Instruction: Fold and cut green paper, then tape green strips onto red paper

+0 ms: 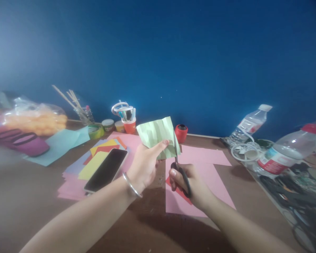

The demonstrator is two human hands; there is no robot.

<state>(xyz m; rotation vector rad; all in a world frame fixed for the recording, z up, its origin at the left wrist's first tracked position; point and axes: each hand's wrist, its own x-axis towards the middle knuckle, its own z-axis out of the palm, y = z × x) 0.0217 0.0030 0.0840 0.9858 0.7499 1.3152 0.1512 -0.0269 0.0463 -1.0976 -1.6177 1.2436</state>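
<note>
Two bare forearms reach up from the bottom of the frame over a brown desk [28, 196]. At lower centre the right hand [192, 184] has its grip curled shut through the black handles of a pair of scissors [180, 168], whose blades point upward and meet the lower right edge of a sheet of pale green paper [158, 135]. Just to its left, the left hand [143, 165], a metal bangle [131, 185] at the wrist, pinches that creased green sheet between thumb and forefinger, holding it raised at the centre of the frame. Below the hands lie pink paper sheets [213, 175]; to the left a dark phone [106, 170] rests on a fan of coloured sheets [94, 161]. Farther back, along the blue wall [173, 52], stand an orange cup of pens [129, 123] and a red spool [181, 133]. Two plastic bottles [287, 151] lie at right.
</note>
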